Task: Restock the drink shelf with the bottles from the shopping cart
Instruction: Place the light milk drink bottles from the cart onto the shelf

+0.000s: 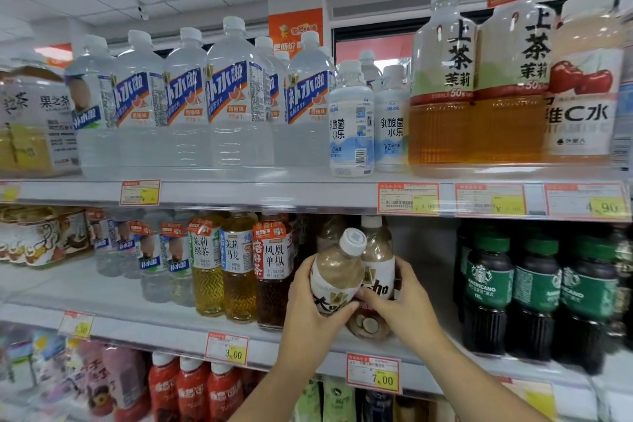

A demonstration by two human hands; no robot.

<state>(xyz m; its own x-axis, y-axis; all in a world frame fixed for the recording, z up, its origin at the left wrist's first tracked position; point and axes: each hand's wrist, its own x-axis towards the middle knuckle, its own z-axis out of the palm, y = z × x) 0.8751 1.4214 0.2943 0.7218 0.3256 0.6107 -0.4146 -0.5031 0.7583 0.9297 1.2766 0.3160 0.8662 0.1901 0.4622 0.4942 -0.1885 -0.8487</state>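
Observation:
My left hand point(308, 312) grips a white-capped milk-coffee bottle point(337, 265), tilted to the right, in front of the middle shelf point(144, 327). My right hand point(402, 305) wraps round a second bottle of the same drink point(376, 250), which stands upright on that shelf right behind the first. The two bottles touch at the shoulder. Another brown bottle point(329, 229) shows dimly further back. The shopping cart is out of view.
Left of my hands stand dark and amber tea bottles point(239, 267); to the right, green-labelled coffee bottles point(534, 288) with a gap of bare shelf point(424, 250) between. Large water and tea bottles point(236, 96) fill the top shelf. Red bottles point(191, 390) sit below.

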